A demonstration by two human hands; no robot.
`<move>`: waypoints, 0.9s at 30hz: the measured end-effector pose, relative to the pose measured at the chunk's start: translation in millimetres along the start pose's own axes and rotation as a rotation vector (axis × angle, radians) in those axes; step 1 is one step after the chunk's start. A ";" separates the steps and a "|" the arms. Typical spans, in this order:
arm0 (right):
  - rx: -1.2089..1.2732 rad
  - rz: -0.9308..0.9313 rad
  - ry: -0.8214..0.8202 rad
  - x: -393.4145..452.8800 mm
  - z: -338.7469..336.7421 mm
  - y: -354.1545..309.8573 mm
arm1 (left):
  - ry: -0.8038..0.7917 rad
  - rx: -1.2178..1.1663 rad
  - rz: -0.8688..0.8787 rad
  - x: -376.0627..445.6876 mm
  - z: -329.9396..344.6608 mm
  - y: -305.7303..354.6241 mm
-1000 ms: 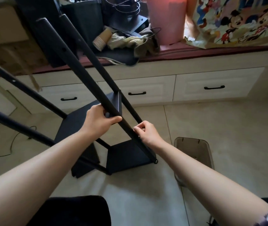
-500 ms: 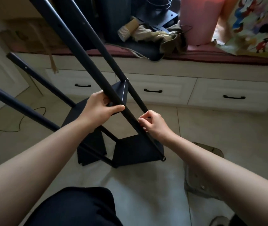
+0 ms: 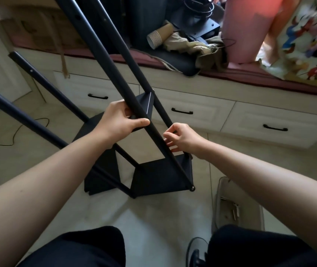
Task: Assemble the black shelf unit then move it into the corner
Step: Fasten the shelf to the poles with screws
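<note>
The black shelf unit [image 3: 159, 176] stands on the tiled floor in front of me, its long black posts rising toward the camera. A black shelf panel [image 3: 143, 105] sits tilted between the posts, above the lower shelf. My left hand [image 3: 118, 120] grips this panel's edge and the near post [image 3: 99, 49], thumb laid across the post. My right hand [image 3: 182, 136] is at the same post a little lower, fingertips pinched at its side; what they hold is too small to see.
A beige bin [image 3: 236, 207] with small metal parts stands on the floor at my right foot. White drawers [image 3: 198, 112] run below a cluttered window seat with paper cups [image 3: 158, 35], cloth and a pink cushion [image 3: 248, 29]. A cable [image 3: 18, 130] lies left.
The view has swung down and right. My left hand has kept its hold on the panel and post. My right hand's fingers have loosened slightly at the post.
</note>
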State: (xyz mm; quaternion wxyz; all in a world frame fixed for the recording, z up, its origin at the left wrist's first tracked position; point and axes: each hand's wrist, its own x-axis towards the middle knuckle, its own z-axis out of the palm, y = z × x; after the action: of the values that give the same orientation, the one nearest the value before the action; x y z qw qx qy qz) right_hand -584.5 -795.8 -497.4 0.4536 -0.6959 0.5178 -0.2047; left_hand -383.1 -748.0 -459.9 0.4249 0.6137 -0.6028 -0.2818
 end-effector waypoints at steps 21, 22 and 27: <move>0.277 -0.121 0.057 25.9 39.6 7.9 | -0.011 -0.137 -0.023 2.3 -22.0 -19.3; 0.298 -0.120 0.056 27.6 41.1 5.5 | -0.003 -0.141 -0.041 2.4 -24.2 -20.5; 0.323 -0.120 0.047 37.5 44.0 -4.6 | 0.035 -0.191 -0.100 -2.9 -31.5 -30.6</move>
State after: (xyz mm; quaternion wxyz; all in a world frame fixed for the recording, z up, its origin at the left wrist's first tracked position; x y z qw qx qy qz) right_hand -534.6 -811.2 -522.7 0.5342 -0.6387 0.4460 -0.3282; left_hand -341.1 -742.1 -471.6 0.4773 0.6045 -0.5345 -0.3479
